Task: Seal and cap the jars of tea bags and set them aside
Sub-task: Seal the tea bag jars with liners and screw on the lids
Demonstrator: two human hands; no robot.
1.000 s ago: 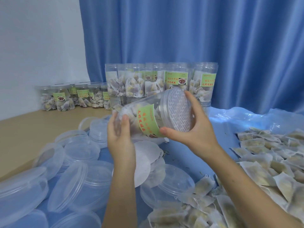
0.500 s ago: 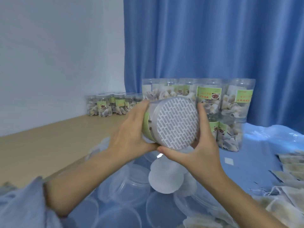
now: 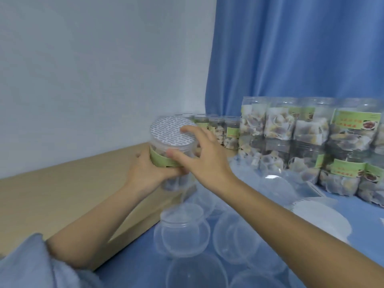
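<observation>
My left hand (image 3: 145, 173) grips a clear jar of tea bags (image 3: 163, 161) by its green label and holds it upright above the table's left side. A white patterned seal (image 3: 168, 129) covers the jar's mouth. My right hand (image 3: 207, 159) reaches over from the right with its fingers spread. Its fingertips touch the seal's right edge and its thumb lies beside the threaded neck. No cap is on this jar.
Several clear caps (image 3: 182, 231) lie on the blue cloth (image 3: 135, 262) below my arms. White seal discs (image 3: 320, 219) lie at the right. Stacked filled jars (image 3: 311, 142) stand before the blue curtain (image 3: 301, 48), with more jars (image 3: 220, 125) behind. Wooden tabletop (image 3: 62, 194) at left.
The jar went from lying tilted with its seal facing me to standing upright, and it moved left. My right hand shifted from the jar's rim onto the seal's edge.
</observation>
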